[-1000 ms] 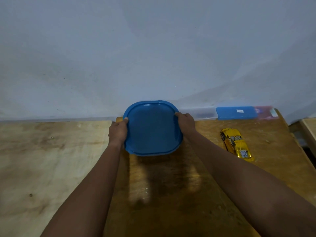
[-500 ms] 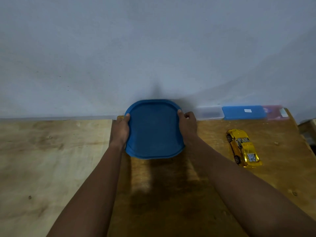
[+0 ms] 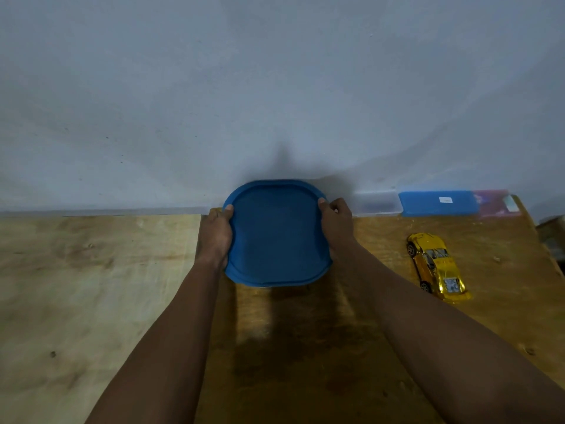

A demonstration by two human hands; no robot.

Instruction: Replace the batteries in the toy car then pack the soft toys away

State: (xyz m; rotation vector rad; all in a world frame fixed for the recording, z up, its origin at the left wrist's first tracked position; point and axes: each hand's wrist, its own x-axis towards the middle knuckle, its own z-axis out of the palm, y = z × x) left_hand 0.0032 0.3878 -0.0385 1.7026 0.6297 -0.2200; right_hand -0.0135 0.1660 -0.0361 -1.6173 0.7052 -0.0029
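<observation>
A blue rounded-square lid (image 3: 276, 234) sits at the back of the wooden table, close to the wall. Whatever is under it is hidden. My left hand (image 3: 215, 232) grips its left edge with the thumb on the rim. My right hand (image 3: 336, 223) grips its right edge the same way. A shiny yellow toy car (image 3: 435, 266) lies on the table to the right of my right forearm, apart from both hands. No soft toys are in view.
Against the wall at the back right lie a clear plastic case (image 3: 377, 203), a blue case (image 3: 438, 202) and a pinkish case (image 3: 493, 202). The darker wooden table (image 3: 305, 347) adjoins a lighter wooden surface (image 3: 91, 286) on the left. The table's right edge is near the car.
The blue lid has gone from tilted toward me to lying flatter and lower between my hands. Both hands have stayed on its edges.
</observation>
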